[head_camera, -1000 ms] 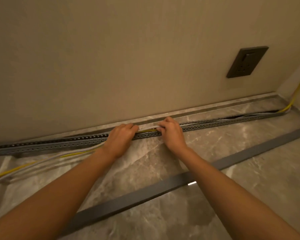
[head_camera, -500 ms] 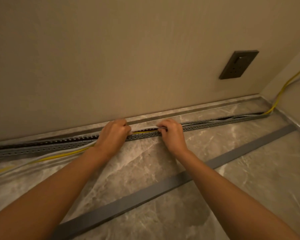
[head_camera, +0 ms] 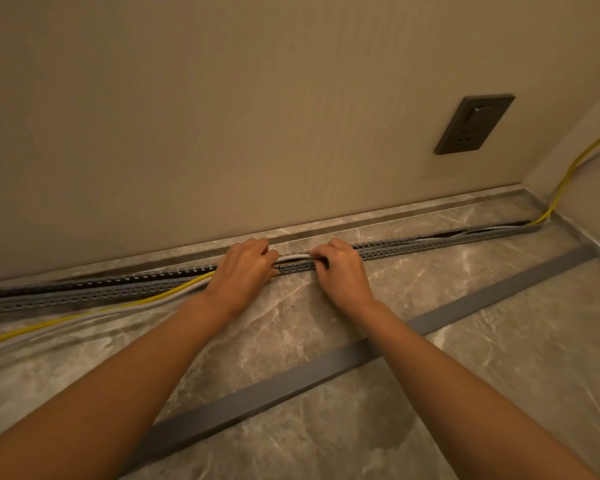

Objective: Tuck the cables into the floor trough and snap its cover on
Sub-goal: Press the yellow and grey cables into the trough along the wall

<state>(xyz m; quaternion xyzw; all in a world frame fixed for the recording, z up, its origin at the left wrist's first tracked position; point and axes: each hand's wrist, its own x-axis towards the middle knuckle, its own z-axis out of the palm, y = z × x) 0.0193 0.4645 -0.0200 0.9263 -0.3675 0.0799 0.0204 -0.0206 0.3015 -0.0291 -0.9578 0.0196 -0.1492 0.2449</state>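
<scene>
**Inspector:** Head view, both bare hands down at the base of the beige wall (head_camera: 222, 116). Report the grip.

**Assistant:** Left hand (head_camera: 241, 271) is curled, knuckles up, fingers closed over the bundle of yellow and pale grey cables (head_camera: 293, 257) at the long grey slotted plastic floor trough (head_camera: 118, 287). Right hand (head_camera: 340, 271) is curled the same way, fingertips pinched onto the same bundle. Whether the thumbs wrap underneath cannot be told.

**Inspector:** Cables relative to that grip?

**Assistant:** Between the two hands a short run of pale cable bridges the gap, lying at the top of the trough. Beyond the right hand the cables sit within the trough and run to the corner, where the yellow one climbs the side wall. Beyond the left hand the bundle lies outside the trough, on the grey marbled floor tiles (head_camera: 499, 358), trailing toward the frame edge.

**Inspector:** The cover?

**Assistant:** Long flat dark grey plastic cover strip (head_camera: 482, 299) lies loose on the tiles, nearer the person than both hands, passing under both forearms, well apart from the trough.

**Inspector:** Anything else?

**Assistant:** Dark grey wall socket plate (head_camera: 473, 124) sits on the wall above and beyond the right hand.
</scene>
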